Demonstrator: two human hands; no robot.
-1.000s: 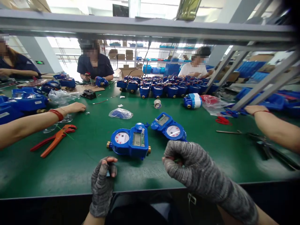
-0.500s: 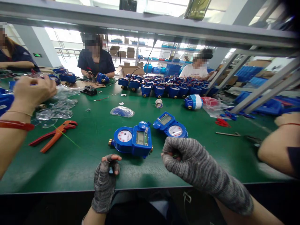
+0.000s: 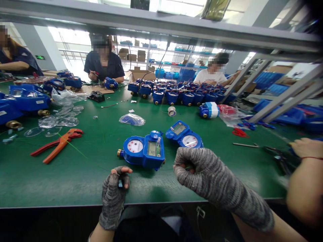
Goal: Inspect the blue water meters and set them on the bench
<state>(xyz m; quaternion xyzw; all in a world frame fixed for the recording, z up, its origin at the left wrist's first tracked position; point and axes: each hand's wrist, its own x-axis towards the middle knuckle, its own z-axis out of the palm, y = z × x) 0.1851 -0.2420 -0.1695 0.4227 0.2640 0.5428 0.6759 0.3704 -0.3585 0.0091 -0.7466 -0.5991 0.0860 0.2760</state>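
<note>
My left hand [image 3: 114, 191], in a grey fingerless knitted glove, rests at the table's front edge. Its fingers curl around a small pale-blue piece [image 3: 120, 183], mostly hidden. Just beyond it lies a blue water meter [image 3: 143, 150] with a white dial, a small display and brass ends. My right hand [image 3: 194, 168], gloved alike, is closed on the right; a bit of green shows in the finger gap, but what it grips is hidden. Close behind that hand, a second water meter [image 3: 185, 134] lies tilted, its display lid raised.
Orange-handled cutters [image 3: 60, 143] lie left beside clear plastic discs [image 3: 59, 121] and more blue meters [image 3: 27, 99]. A plastic bag [image 3: 132, 119] and a wire spool [image 3: 172, 111] lie mid-table. Rows of meters [image 3: 186, 97] stand behind. A co-worker's arm [image 3: 306, 181] reaches in at right.
A co-worker's arm has withdrawn from the left side, uncovering the meters there. The co-worker's arm at right has shifted lower, over dark tools. My hands look nearly unmoved.
</note>
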